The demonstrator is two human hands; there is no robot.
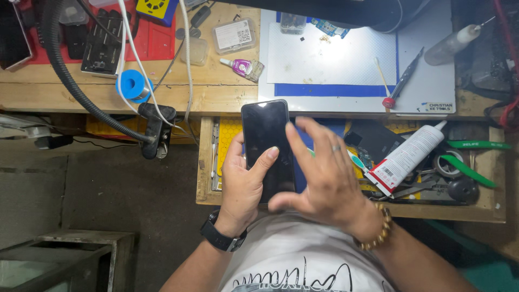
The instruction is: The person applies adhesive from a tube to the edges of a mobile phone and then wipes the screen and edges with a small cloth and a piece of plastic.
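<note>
Now the left hand (pixel 243 184) grips a dark phone (pixel 267 143) above the open drawer (pixel 205 162); right hand (pixel 324 181) fingers spread, thumb touching its lower edge.

A dark, blank phone screen (pixel 266 146) is held over the open drawer. A white glue tube (pixel 408 157) with a red-edged label is lying in that drawer. A small clear box (pixel 233 35) with a white label is parked on the counter.

phone (pixel 266 141): lower part hidden behind both hands
drawer (pixel 205 162): far end under desk
bottle (pixel 453 43): contents unclear
</note>
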